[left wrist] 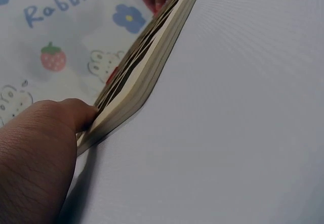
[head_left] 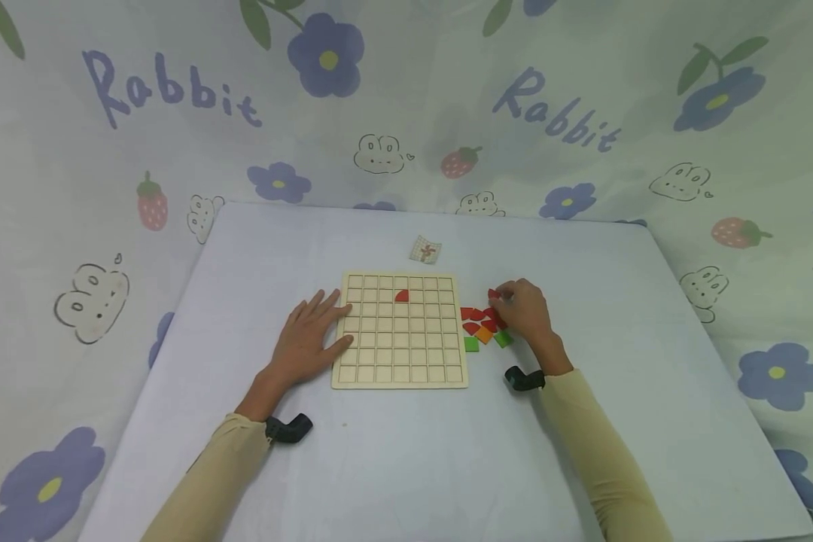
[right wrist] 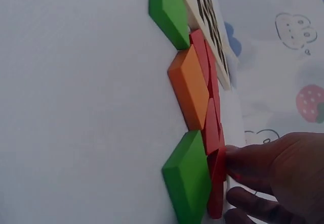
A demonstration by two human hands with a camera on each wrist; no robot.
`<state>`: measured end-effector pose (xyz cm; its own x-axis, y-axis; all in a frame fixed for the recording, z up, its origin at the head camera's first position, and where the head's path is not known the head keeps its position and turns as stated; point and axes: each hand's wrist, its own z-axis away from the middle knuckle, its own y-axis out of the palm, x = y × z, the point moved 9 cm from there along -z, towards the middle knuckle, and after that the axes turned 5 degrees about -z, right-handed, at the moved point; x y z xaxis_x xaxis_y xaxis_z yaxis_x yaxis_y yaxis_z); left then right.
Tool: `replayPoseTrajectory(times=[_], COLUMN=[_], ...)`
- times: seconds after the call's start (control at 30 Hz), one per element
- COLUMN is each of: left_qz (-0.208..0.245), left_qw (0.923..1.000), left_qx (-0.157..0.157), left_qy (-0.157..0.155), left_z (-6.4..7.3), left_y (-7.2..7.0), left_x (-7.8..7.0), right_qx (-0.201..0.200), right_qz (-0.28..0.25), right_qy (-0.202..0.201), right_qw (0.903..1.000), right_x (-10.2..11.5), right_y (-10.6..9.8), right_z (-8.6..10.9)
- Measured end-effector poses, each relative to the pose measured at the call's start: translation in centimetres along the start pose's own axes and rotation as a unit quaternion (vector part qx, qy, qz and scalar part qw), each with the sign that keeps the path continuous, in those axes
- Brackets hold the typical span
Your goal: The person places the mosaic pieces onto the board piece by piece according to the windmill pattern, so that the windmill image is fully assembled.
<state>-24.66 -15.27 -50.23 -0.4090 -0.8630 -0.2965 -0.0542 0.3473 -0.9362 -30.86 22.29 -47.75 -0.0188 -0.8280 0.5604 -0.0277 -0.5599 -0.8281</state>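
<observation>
A square wooden grid board (head_left: 386, 339) lies flat on the white table, with one red quarter-circle block (head_left: 403, 296) in a cell of an upper row. My left hand (head_left: 308, 339) rests along the board's left edge, fingers spread and straight, thumb over the rim. To the right of the board, my right hand (head_left: 525, 309) pinches a red block (head_left: 493, 294) between thumb and fingers at the far end of a small pile. Several red blocks (right wrist: 211, 128) lie close together there, beside an orange square block (right wrist: 190, 87) and two green square blocks (right wrist: 188, 178).
Beyond the board lies a small card (head_left: 425, 250) printed with a grid and a red pinwheel pattern. White table surface (head_left: 406, 459) stretches in front of the board. A printed curtain (head_left: 406, 98) with rabbits and flowers hangs behind the table.
</observation>
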Motion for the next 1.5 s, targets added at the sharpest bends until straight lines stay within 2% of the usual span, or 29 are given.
replayPoseTrajectory(times=[0.23,0.47,0.7,0.97,1.17,1.37,1.5], left_qz=[0.005,0.007,0.006,0.005,0.008,0.009,0.006], left_qw=[1.0,0.9999,0.9999,0.9999,1.0,0.9999,1.0], left_qx=[-0.003,-0.005,-0.01,-0.008,-0.001,-0.003,-0.002], left_qy=[0.003,0.005,0.007,0.007,0.004,0.005,0.002], left_z=[-0.1,0.0,0.0,-0.1,0.0,-0.1,0.0], left_y=[-0.2,-0.2,-0.2,-0.3,-0.3,-0.3,-0.4], left_x=[-0.1,-0.2,-0.2,-0.2,-0.1,-0.2,-0.2], right_qx=[-0.017,-0.035,-0.005,0.032,0.05,0.053,0.049], right_qz=[-0.065,-0.08,-0.113,-0.165,-0.177,-0.178,-0.17], right_qy=[-0.013,-0.042,-0.073,-0.123,-0.15,-0.179,-0.183], right_qw=[0.9976,0.9953,0.9908,0.978,0.9714,0.9661,0.9672], right_x=[0.4,2.0,4.7,8.9,11.3,12.8,13.1], right_y=[0.3,1.1,2.8,5.1,6.9,8.2,8.6], right_z=[-0.5,-0.4,-0.1,0.7,1.0,1.4,1.5])
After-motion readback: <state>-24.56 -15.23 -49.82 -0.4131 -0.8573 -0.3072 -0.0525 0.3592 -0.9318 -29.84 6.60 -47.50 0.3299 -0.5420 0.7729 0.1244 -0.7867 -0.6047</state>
